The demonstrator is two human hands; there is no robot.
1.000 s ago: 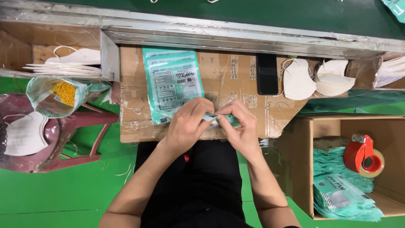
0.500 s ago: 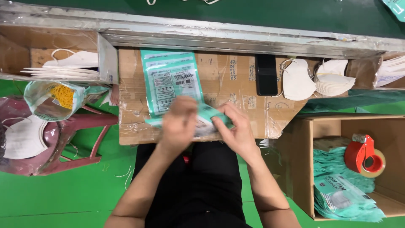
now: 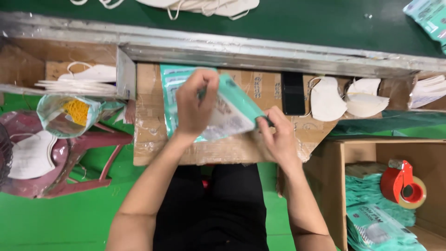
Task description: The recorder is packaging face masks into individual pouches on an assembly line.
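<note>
The left hand (image 3: 195, 104) pinches the far edge of a teal packet (image 3: 234, 111) and the right hand (image 3: 278, 137) grips its near corner, so the packet hangs tilted between them above the cardboard work surface (image 3: 153, 144). A second ago both hands were pressed together low on the board; now the packet is lifted and swung up. A stack of teal packets (image 3: 169, 83) lies at ten o'clock, a black phone (image 3: 292, 93) at two, white masks (image 3: 346, 97) at three.
</note>
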